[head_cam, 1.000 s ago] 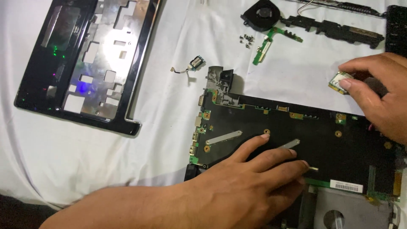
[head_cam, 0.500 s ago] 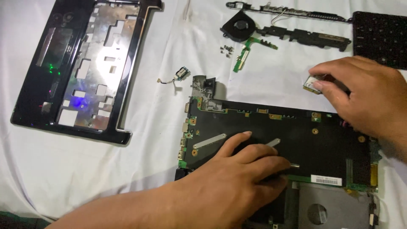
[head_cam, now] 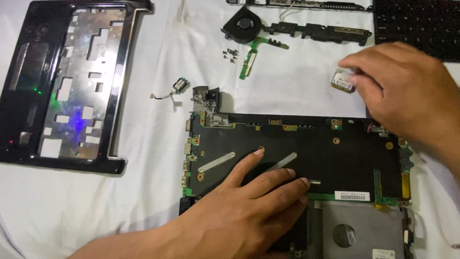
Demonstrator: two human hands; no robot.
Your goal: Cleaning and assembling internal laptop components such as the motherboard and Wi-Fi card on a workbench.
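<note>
Left hand [head_cam: 244, 211] spread flat, fingers open, pressing the black motherboard [head_cam: 297, 153] down onto the white-sheeted counter [head_cam: 143, 201], apparently to steady it; right hand [head_cam: 402, 91] pinching a small green card [head_cam: 343, 80] just above the board's top edge, lifted clear

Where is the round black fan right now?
In the head view, the round black fan lies on the white cloth near the top middle, just above the small green circuit strip and the tiny loose screws.

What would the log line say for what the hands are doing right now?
left hand: flat on motherboard | right hand: pinching small card above white cloth | fan: untouched
</note>
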